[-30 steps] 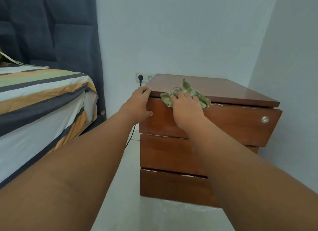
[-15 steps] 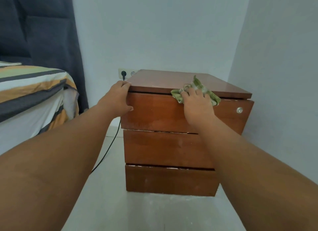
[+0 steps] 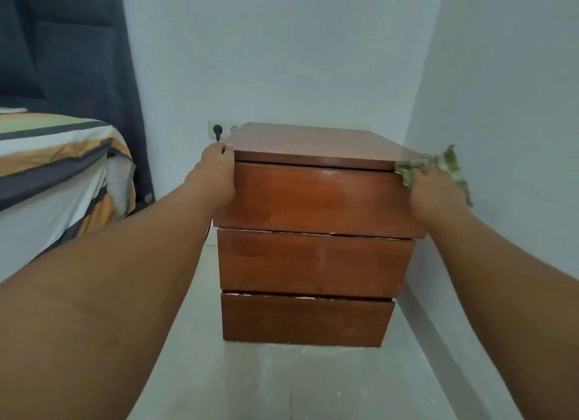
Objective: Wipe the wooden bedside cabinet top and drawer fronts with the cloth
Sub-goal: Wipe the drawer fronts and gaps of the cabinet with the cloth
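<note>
The wooden bedside cabinet [image 3: 316, 200] stands against the back wall, with a flat top and three drawer fronts facing me. My right hand [image 3: 434, 192] presses a green and white cloth [image 3: 438, 166] against the top right front corner, covering the right end of the top drawer front. My left hand [image 3: 216, 172] grips the cabinet's top left front corner. The drawer knob is hidden behind my right hand.
A bed with striped bedding [image 3: 56, 169] lies to the left, with a dark headboard [image 3: 69, 59] behind it. A wall socket with a black plug [image 3: 217, 130] sits behind the cabinet's left side. A wall [image 3: 501, 137] stands close on the right. Pale floor [image 3: 282, 382] lies in front.
My right hand slid the cloth rightward along the front edge of the top, from near the left to the right corner. My left hand stayed on the left corner.
</note>
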